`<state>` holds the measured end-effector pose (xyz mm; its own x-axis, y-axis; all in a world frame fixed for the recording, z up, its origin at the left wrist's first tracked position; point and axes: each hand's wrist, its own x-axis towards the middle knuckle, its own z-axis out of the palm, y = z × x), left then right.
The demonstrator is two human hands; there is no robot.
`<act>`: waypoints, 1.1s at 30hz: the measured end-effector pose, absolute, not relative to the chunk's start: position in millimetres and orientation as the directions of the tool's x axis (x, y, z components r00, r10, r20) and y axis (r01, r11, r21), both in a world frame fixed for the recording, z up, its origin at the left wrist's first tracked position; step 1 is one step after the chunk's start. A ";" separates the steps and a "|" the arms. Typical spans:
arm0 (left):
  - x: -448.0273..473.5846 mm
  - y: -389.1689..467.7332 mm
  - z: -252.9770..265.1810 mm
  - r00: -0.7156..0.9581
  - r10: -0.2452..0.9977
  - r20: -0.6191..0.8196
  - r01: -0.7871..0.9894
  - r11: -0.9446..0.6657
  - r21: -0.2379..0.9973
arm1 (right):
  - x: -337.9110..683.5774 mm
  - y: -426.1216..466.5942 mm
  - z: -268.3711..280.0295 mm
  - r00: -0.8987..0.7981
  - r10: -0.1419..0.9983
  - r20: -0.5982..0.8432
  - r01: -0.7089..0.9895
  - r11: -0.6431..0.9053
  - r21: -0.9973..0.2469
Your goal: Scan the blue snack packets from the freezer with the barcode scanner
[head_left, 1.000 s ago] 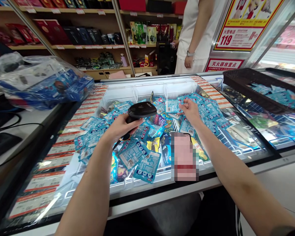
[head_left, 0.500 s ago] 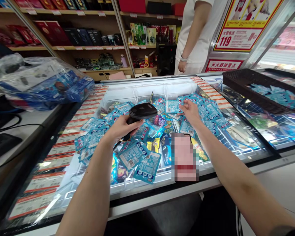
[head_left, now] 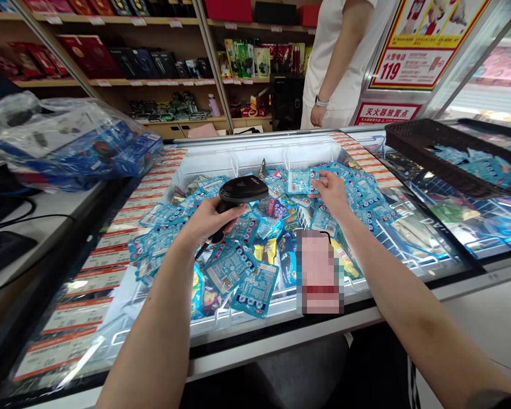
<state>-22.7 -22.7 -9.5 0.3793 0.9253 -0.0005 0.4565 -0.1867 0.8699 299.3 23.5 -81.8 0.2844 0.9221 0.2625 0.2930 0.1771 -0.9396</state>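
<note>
Around the freezer's (head_left: 281, 345) middle, packets (head_left: 254, 287) lay scattered on the glass; a phone (head_left: 319, 272) at five o'clock, a basket (head_left: 426, 165) (packets inside too) at two, bagged boxes (head_left: 80, 139) at ten, shelves (head_left: 119, 20) behind, at eleven.

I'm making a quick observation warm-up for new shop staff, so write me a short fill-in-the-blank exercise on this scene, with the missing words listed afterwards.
1. The left hand grips a barcode scanner whose casing is ____.
2. The right hand pinches a blue packet on the scanner's ____ side in the picture.
3. The large red number on the fire-safety poster reads ____.
4. The person standing opposite is dressed in ____.

Missing words: black; right; 119; white.
</note>
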 end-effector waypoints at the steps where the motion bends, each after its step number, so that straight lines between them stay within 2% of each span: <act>1: -23.7 -22.1 -10.3 0.357 0.934 0.006 0.443 -0.174 0.879 | 302.3 23.1 -79.4 0.300 0.915 0.271 0.313 0.174 -0.934; 5: -27.8 -19.7 -13.7 0.282 0.958 0.047 0.403 -0.163 0.901 | 325.4 23.2 -72.1 0.421 0.838 0.348 0.482 0.118 -0.868; 9: -28.8 -18.4 -14.0 0.215 0.972 0.094 0.378 -0.171 0.910 | 354.2 21.5 -71.2 0.538 0.661 0.523 0.721 -0.039 -0.692; 17: -32.3 -14.4 -11.4 0.013 0.985 0.171 0.267 -0.168 0.949 | 365.1 10.8 -75.5 0.658 0.584 0.476 0.736 -0.362 -0.572; 23: -36.7 -11.2 -13.6 -0.052 0.978 0.202 0.269 -0.182 0.946 | 354.8 10.9 -77.0 0.494 0.682 0.539 0.855 -0.271 -0.441; 29: -39.2 -11.4 -13.1 -0.090 0.966 0.244 0.262 -0.214 0.941 | 346.3 9.5 -79.3 0.385 0.715 0.583 0.910 -0.189 -0.369; 33: -40.3 -11.6 -11.3 -0.112 0.967 0.230 0.251 -0.196 0.948 | 338.1 9.6 -79.7 0.249 0.793 0.555 0.950 -0.087 -0.301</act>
